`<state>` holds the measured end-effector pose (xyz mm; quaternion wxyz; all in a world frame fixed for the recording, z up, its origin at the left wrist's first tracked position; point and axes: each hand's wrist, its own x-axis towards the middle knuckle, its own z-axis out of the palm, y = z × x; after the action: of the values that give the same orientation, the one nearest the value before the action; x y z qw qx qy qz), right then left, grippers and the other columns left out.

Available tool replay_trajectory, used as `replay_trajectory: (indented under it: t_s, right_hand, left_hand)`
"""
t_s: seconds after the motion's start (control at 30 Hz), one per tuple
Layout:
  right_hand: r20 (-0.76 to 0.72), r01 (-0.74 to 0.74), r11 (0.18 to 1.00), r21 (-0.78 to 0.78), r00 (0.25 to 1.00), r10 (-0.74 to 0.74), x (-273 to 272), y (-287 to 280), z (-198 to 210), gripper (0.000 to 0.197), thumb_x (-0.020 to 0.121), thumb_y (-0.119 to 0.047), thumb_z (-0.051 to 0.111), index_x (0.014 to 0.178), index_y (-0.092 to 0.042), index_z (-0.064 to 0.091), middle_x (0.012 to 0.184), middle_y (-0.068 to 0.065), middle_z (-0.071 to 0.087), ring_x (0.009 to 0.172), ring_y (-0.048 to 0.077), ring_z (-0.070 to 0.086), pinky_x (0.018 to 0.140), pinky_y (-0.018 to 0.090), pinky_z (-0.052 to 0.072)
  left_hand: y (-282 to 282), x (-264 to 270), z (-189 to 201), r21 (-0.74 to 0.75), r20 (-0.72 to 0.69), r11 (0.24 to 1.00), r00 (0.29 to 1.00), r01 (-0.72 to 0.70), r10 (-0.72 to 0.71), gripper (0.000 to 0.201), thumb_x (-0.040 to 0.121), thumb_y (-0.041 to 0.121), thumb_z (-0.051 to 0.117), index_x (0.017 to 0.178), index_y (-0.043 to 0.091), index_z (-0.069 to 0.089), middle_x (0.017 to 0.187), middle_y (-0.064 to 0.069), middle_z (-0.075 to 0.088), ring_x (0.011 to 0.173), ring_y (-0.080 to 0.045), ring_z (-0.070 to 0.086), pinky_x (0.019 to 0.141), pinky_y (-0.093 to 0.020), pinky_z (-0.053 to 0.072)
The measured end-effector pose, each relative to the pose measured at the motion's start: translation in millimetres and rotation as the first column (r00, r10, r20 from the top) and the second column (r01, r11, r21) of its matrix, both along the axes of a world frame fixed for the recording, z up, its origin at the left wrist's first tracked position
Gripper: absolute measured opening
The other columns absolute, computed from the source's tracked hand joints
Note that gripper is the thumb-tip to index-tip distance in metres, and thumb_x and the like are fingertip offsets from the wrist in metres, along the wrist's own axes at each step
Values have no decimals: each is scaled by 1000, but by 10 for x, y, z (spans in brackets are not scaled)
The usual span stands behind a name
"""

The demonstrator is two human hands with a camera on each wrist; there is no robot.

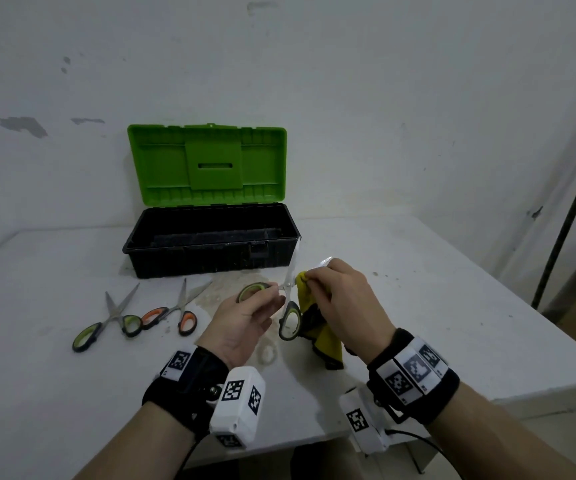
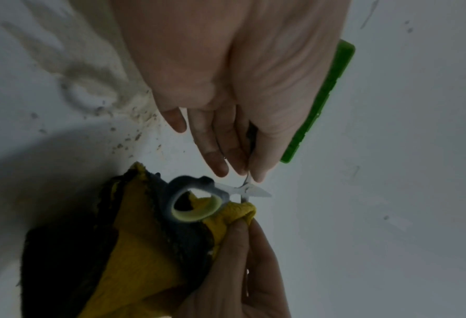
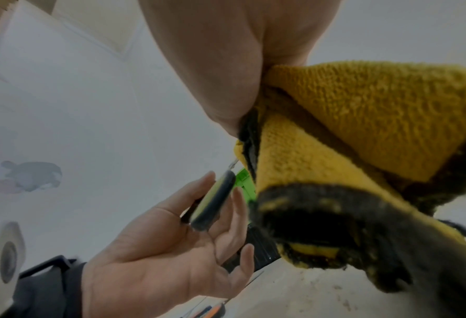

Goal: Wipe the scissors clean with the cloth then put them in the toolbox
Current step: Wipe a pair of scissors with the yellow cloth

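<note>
Holding the scissors [image 1: 288, 299] above the table [image 1: 435, 306], just in front of the toolbox [image 1: 210, 252], we pinch one green-lined handle loop between the thumb and fingers of our left hand [image 1: 245, 327]. Our right hand [image 1: 345, 306] pinches the yellow cloth [image 1: 317, 327] around one blade; the blades stand spread. The toolbox sits open at the far side. Two more pairs of scissors [image 1: 141, 315] lie to the left.

White table [image 1: 452, 306], open toolbox [image 1: 210, 258], two scissors [image 1: 106, 323]
</note>
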<state>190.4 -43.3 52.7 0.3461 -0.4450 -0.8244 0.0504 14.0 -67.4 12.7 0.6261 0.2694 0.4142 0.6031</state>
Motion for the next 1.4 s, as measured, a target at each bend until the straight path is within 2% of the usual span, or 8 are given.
replay_trajectory:
  t_s: [0.07, 0.2, 0.3, 0.43, 0.57, 0.97, 1.2, 1.4]
  right_hand:
    - [-1, -1, 1000, 2, 1000, 1, -18, 6, 4, 17, 97, -19, 54, 100, -16, 70, 93, -1, 56, 81, 17, 55, 73, 31, 49]
    - [7, 1, 1000, -3, 1000, -1, -52, -5, -6, 18, 98, -19, 53, 100, -14, 70, 91, 1, 56, 79, 18, 55, 71, 33, 50]
    - [28, 12, 1000, -18, 1000, -11, -66, -10, -38, 18, 98, -19, 53, 99, -14, 70, 88, 2, 53, 76, 18, 53, 69, 34, 49]
    - [37, 11, 999, -32, 999, -10, -77, -12, -86, 18, 97, -19, 53, 97, -13, 70, 87, 1, 53, 76, 18, 53, 69, 32, 48]
    - [60, -4, 999, -52, 998, 7, -73, -31, -88, 19, 98, -20, 52, 99, -15, 71, 87, 1, 54, 77, 17, 54, 70, 31, 48]
    - [308, -93, 995, 46, 949, 75, -166, -8, -27, 10, 90, -16, 61, 87, -15, 71, 89, 1, 55, 73, 19, 56, 63, 31, 51]
    - [162, 152, 988, 23, 975, -154, 1, 304, 192, 26, 98, -20, 48, 89, -11, 70, 87, 3, 54, 74, 21, 56, 68, 38, 51]
    - [292, -54, 997, 57, 956, 35, -133, -67, 15, 4, 87, -20, 66, 88, -16, 67, 86, 1, 51, 69, 22, 54, 60, 38, 50]
  left_hand:
    - [8, -7, -4, 17, 57, 1000, 998, -21, 20, 19, 78, 23, 77, 94, 12, 72, 93, -3, 74, 93, -17, 71, 100, -38, 46]
    - [-6, 19, 23, 36, 126, 998, 991, -48, 43, 19, 92, 27, 67, 95, 8, 67, 97, -10, 67, 96, -30, 74, 70, -34, 60]
    - [-42, 56, 47, 5, 134, 1000, 991, -29, 28, 22, 100, 31, 57, 102, 9, 62, 99, -12, 71, 92, -34, 75, 65, -39, 61]
    - [-30, 74, 22, -12, 71, 1000, 997, -1, 2, 9, 96, 15, 63, 100, 8, 62, 87, -11, 74, 83, -24, 75, 68, -35, 61]
    - [12, 75, -31, -77, 113, 994, 990, -79, 87, 18, 87, -2, 69, 103, 4, 64, 77, -14, 71, 69, -18, 71, 68, -28, 60]
    - [-7, 135, -123, 15, -85, 992, 988, -126, 127, 12, 92, 0, 66, 100, 3, 73, 84, -13, 75, 75, -19, 69, 68, -29, 57]
    - [24, 92, -108, 27, -85, 995, 991, -101, 103, 8, 90, -2, 67, 96, 1, 71, 77, -11, 72, 69, -17, 68, 71, -34, 55]
    - [43, 122, -112, 54, -142, 993, 984, -103, 109, 10, 91, 6, 69, 100, 5, 74, 91, -13, 77, 82, -21, 71, 76, -36, 56]
